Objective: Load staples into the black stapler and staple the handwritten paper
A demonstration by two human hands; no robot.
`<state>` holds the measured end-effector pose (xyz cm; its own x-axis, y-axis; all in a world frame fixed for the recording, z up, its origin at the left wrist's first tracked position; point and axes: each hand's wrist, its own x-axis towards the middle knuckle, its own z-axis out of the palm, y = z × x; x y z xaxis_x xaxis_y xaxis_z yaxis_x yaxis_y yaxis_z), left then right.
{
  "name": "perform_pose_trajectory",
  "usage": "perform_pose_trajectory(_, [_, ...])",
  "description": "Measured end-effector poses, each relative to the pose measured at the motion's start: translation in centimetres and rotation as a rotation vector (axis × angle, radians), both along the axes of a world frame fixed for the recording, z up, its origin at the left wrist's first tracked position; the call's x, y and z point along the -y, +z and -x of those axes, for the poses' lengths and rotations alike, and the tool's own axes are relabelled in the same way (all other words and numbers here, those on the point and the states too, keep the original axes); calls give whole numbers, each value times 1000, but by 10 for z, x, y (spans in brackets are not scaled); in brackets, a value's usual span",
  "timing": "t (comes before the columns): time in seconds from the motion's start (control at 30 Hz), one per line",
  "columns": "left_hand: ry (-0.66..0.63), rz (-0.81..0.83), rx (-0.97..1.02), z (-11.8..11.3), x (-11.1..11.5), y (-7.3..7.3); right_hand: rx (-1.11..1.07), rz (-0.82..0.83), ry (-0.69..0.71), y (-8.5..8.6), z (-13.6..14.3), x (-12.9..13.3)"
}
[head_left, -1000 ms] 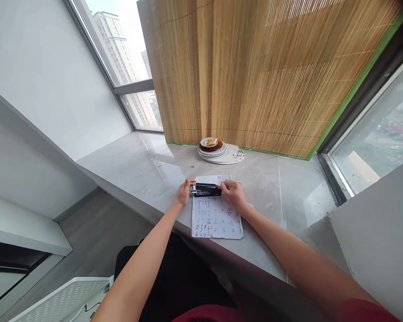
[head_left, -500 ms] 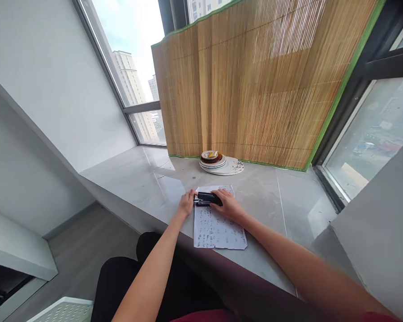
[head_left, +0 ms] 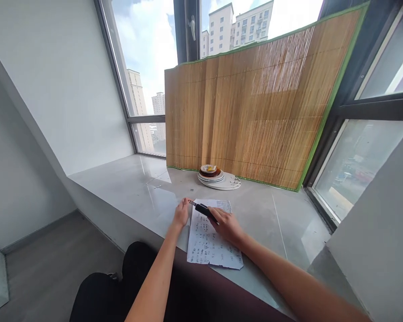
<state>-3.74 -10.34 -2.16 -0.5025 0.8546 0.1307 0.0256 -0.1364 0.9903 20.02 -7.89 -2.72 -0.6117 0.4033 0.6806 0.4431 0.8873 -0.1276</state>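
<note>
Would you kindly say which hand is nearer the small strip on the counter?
Left. The left hand is just short of the small strip; the right hand is farther back, to the right.

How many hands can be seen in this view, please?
2. The left hand is at the metal end of the black stapler; the right hand grips the other end, above the written paper.

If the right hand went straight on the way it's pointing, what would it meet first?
Likely the left hand: the stapler in the right hand points toward its fingertips, near or touching; depth is unclear.
</note>
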Motion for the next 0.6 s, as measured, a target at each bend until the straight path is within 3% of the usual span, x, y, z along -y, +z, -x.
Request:
perform_pose_trajectory(0.07, [102,0,138,-4,2,9,-43,-155,19,5,0,5])
perform_pose_trajectory(0.13, [123,-7,327,-10,4,20,-57,-267,23,10,-1,9])
perform_pose_trajectory(0.23, [30,45,755,-22,8,33,-33,-380,55,15,-3,13])
perform_pose_trajectory(0.3, [-33,76,925,-28,11,36,-17,-428,80,16,-4,14])
perform_pose_trajectory(0.6, [-79,-5,1059,-33,22,32,-7,-488,103,14,-2,12])
